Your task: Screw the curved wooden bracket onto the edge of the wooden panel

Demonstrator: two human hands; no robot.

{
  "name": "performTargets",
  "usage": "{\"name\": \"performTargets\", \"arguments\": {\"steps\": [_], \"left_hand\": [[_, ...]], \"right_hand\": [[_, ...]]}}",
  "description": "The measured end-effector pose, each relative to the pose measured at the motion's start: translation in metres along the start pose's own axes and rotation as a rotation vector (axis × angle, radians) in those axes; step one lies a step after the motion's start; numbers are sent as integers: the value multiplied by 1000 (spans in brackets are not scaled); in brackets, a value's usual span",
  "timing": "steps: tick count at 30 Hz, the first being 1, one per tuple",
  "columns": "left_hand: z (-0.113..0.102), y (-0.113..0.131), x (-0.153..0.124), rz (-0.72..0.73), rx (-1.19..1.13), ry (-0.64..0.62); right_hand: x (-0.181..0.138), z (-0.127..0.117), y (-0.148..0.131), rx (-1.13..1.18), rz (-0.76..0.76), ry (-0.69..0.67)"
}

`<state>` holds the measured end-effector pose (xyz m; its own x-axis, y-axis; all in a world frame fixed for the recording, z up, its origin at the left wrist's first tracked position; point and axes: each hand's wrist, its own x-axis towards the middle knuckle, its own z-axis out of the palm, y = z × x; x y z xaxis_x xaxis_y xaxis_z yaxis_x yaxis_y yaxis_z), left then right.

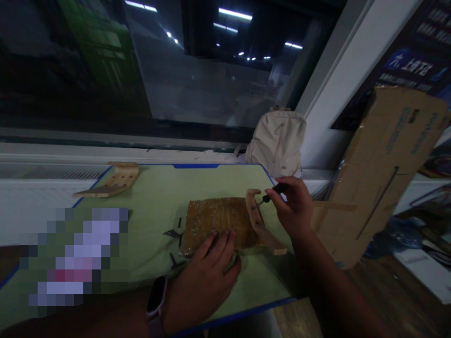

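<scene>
Two bare hands are working over a pale green, blue-edged worktop. Nearest, a watch with a pinkish case is circling the left wrist, and the left hand is lying palm down, its grip closing on nothing while the fingertips are resting on the near edge of a brown, tape-wrapped block. Several small dark screws are lying loose just beyond the block's left side, some of them bunching together. The block itself is sitting flat near the middle of the worktop, its shiny upper face showing scattered small marks.

At the block's right end, a curved wooden piece is standing on edge, its lower end reaching toward the near right. The right hand is gripping a screwdriver by its dark handle, and the shaft is slanting down to the wood's right face near the upper end; whether a screw is sitting under the tip, I cannot tell. Toward the far left corner, a second curved wooden piece with dark holes is lying well apart from the hands.

Farther off, a large cardboard sheet is leaning at the right, a cream backpack is resting beyond the worktop's far edge, and a dark window is reflecting strip lights.
</scene>
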<state>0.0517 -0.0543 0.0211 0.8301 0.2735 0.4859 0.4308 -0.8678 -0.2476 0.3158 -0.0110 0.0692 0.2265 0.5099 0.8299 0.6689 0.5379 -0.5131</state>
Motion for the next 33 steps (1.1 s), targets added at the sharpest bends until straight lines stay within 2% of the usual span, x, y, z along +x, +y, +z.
{"name": "performTargets", "arguments": {"steps": [4,8,11,15,19,23,26,29,33], "left_hand": [[-1,1,0,-12,-17,9],[-1,1,1,-6,-24,5],[0,0,2,-4,-20,-10],[1,0,1,-10,-15,-12],[1,1,0,-4,-6,5],[-2,2,1,-6,-2,6],[-2,1,1,-8,-3,0],[-1,1,0,-7,-4,-24],[0,0,-1,-10,6,-25]], "right_hand": [[3,-3,-5,15,-70,-166],[-1,1,-11,157,-10,-254],[-4,5,-8,199,56,-178],[0,2,1,91,-8,-48],[3,-3,-3,93,-71,-145],[-2,1,-13,225,10,-257],[-4,6,-12,216,50,-149],[-1,6,-5,108,13,-12],[2,2,-4,63,-22,-67]]}}
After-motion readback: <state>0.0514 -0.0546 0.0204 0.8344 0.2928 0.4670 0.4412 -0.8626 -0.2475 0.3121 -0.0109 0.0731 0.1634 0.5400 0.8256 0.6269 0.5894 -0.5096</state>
